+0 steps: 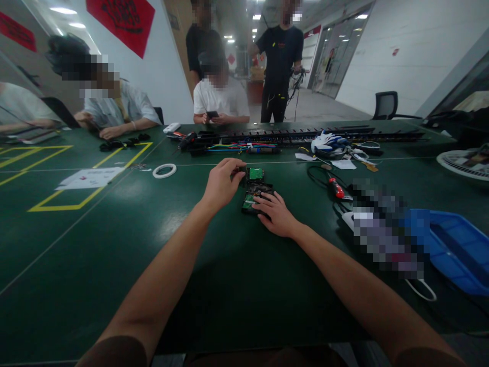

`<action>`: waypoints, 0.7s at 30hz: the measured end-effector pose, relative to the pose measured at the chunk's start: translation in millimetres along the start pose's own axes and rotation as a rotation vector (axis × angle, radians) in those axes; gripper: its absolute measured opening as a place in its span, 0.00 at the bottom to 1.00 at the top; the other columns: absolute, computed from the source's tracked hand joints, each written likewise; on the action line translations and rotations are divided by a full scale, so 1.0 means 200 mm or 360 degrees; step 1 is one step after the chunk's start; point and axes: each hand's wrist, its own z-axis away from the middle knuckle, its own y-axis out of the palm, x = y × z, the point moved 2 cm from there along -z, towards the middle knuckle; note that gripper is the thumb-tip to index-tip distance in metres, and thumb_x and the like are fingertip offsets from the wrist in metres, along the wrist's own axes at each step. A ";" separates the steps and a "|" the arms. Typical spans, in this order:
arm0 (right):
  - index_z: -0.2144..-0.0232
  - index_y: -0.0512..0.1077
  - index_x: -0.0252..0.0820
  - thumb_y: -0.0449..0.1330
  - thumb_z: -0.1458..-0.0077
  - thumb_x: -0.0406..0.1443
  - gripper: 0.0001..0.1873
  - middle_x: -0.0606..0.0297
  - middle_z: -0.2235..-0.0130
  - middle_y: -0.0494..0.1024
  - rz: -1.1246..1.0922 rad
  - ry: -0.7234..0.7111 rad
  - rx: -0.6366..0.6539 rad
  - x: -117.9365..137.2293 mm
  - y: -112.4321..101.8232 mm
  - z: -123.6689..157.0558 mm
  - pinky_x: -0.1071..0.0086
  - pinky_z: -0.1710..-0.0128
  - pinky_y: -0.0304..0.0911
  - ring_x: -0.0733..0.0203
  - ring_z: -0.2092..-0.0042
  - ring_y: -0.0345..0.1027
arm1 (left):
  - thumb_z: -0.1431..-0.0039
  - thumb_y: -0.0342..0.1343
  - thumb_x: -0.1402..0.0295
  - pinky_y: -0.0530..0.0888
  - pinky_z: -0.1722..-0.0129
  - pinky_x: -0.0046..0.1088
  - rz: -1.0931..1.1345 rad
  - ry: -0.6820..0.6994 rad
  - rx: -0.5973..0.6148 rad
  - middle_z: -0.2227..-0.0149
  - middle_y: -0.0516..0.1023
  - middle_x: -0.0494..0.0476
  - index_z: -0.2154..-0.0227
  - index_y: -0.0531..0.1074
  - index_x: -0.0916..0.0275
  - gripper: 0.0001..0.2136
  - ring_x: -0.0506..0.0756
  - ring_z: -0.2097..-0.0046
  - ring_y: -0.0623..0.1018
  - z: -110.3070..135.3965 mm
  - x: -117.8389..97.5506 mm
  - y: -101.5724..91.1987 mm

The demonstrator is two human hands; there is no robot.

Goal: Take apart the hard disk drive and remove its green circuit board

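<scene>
In the middle of the table lies a small black-cased device with a green circuit board (255,174). Just nearer to me, a second black-cased part with green board (249,199) touches or adjoins it; I cannot tell whether they are joined. My left hand (224,182) is at the left side of the far board, thumb and fingers curled into a pinch. Whatever sits between those fingertips is too small and dark to make out. My right hand (278,214) lies over the nearer part with fingers spread, their tips resting on it and covering its right side.
Black rails and cables (244,145) run along the table's far side. A white tape ring (164,171) lies left, papers (89,178) beyond it. Rightward are a red screwdriver (336,188), gloves (329,143) and a blue tray (454,244). Several people sit or stand beyond the table.
</scene>
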 end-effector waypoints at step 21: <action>0.39 0.71 0.52 0.57 0.35 0.36 0.23 0.63 0.31 0.66 0.0005 -0.0006 -0.0009 0.01 0.00 0.00 0.35 0.29 0.38 0.45 0.28 0.50 | 0.40 0.62 0.73 0.81 0.54 0.37 0.0274 -0.0104 -0.0116 0.51 0.78 0.58 0.59 0.69 0.58 0.09 0.56 0.51 0.81 0.02 0.03 0.08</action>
